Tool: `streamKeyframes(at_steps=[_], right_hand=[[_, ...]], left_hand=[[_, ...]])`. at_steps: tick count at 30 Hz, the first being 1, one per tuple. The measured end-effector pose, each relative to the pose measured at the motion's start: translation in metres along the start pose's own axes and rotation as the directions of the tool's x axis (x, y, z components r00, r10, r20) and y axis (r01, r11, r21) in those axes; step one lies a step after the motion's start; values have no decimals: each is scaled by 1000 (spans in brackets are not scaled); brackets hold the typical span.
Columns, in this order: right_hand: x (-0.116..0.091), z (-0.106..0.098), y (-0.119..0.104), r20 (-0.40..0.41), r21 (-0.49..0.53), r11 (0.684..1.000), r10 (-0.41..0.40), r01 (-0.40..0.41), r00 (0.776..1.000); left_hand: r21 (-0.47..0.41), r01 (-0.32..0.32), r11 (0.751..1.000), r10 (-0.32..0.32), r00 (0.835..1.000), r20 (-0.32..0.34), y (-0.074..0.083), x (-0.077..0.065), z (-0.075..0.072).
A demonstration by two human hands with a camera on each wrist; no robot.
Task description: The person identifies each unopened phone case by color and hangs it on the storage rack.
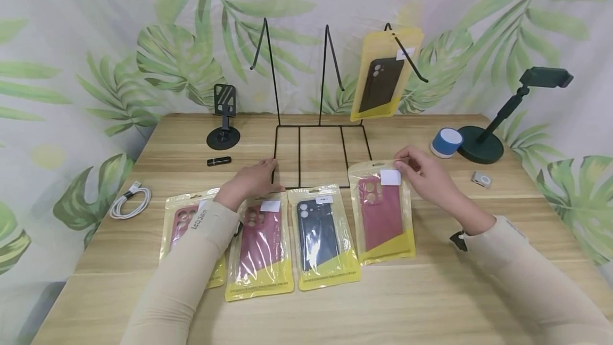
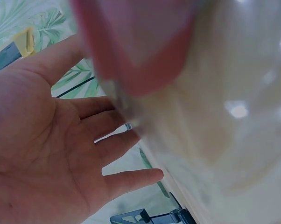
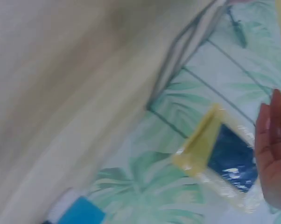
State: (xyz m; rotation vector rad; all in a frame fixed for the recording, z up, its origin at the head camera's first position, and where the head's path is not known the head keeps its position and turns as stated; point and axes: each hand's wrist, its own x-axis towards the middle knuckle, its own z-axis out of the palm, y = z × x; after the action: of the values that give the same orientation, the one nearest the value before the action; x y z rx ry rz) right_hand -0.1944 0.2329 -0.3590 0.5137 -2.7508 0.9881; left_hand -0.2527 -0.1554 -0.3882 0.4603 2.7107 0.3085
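Note:
My right hand (image 1: 431, 180) pinches the top right corner of a yellow-and-clear pouch with a pink phone case (image 1: 381, 212). Its lower part reaches the table beside a pouch with a dark blue phone case (image 1: 318, 236). My left hand (image 1: 250, 182) is over the top of another pouch with a pink phone case (image 1: 261, 241), fingers near the rack's base. In the left wrist view its fingers stretch out loosely, the tips partly hidden by a blurred pink case. One more pink-case pouch (image 1: 179, 220) lies partly under the left forearm.
A black wire rack (image 1: 299, 156) with prongs stands at the back; a dark-case pouch (image 1: 385, 81) hangs on its right prong. Around lie a coiled white cable (image 1: 130, 209), a black stick (image 1: 218, 161), a folding stand (image 1: 223, 137), a blue speaker (image 1: 446, 142) and a dark green holder (image 1: 481, 145).

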Motion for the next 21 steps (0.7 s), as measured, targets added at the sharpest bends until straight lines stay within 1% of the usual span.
streamKeyframes(at_steps=[2,4,5,7,9,11,12,14,16,21], right_hand=[[-2,-3,-8,-77,34,996,-85,88,993],[-4,-5,-16,-139,55,982,-171,180,975],[-5,-6,-20,-167,62,971,-220,233,961],[-4,-9,-28,-213,78,940,-310,332,927],[0,-12,-36,-260,69,905,-390,420,883],[6,-16,-44,-304,45,874,-449,484,840],[9,-17,-49,-323,33,864,-466,502,824],[18,-21,-58,-354,12,856,-480,517,803],[28,-23,-67,-380,3,857,-476,515,793],[50,-24,-88,-436,18,863,-448,505,781]], left_hand=[[0,-1,1000,1,1000,-1,-1,1,1],[3,-1,1000,1,1000,-2,-2,2,1],[2,1,1000,-1,1000,-3,-2,3,2],[9,-2,1000,2,1000,-4,-4,4,3],[14,-3,1000,3,1000,-5,-4,5,4],[14,-3,1000,3,1000,-5,-5,5,4],[15,-2,1000,2,1000,-4,-5,5,4],[13,3,1000,-3,1000,-4,-5,5,3],[8,7,1000,-7,1000,-5,-5,4,3],[5,11,1000,-11,1000,-1,-3,3,4]])
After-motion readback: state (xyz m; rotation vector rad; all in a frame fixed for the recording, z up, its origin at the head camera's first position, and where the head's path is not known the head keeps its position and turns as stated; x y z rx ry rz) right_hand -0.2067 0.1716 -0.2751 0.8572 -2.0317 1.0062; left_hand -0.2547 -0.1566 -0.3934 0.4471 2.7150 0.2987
